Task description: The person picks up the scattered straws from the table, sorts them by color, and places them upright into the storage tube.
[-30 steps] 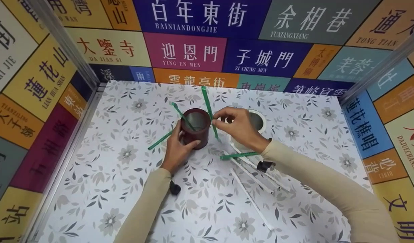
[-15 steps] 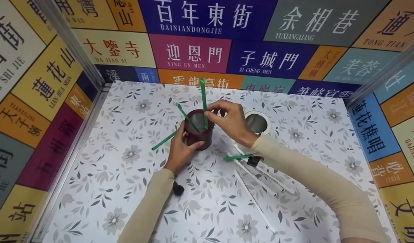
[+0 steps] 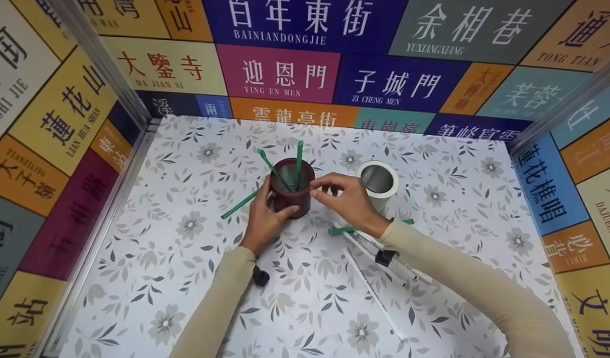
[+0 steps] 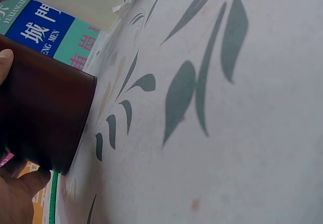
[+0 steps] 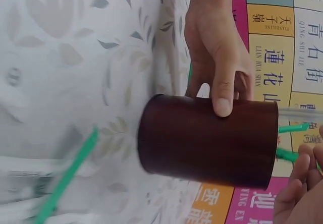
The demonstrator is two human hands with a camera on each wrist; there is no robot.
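Observation:
My left hand (image 3: 262, 219) grips the side of a dark red cylindrical cup (image 3: 291, 203), thumb across its front. In the right wrist view that thumb lies flat along the cup wall (image 5: 207, 146). Two green straws, one leaning left (image 3: 270, 163) and one nearly upright (image 3: 299, 158), stand inside the cup. Just right of the rim is my right hand (image 3: 349, 204), its fingers bent loosely with no straw between them. Behind the left hand a green straw (image 3: 239, 204) lies on the table. Another green straw (image 3: 340, 230) lies partly under the right wrist.
A white cylindrical cup (image 3: 395, 180) stands behind the right hand. Several white straws (image 3: 372, 293) lie on the flower-patterned tabletop (image 3: 210, 298), some partly under the right forearm. Panels with printed characters (image 3: 280, 74) wall the table's back and sides.
My right hand has lowered a green straw into the dark red cup, let it go and drawn back slightly right and down. The left hand has kept its grip on the cup.

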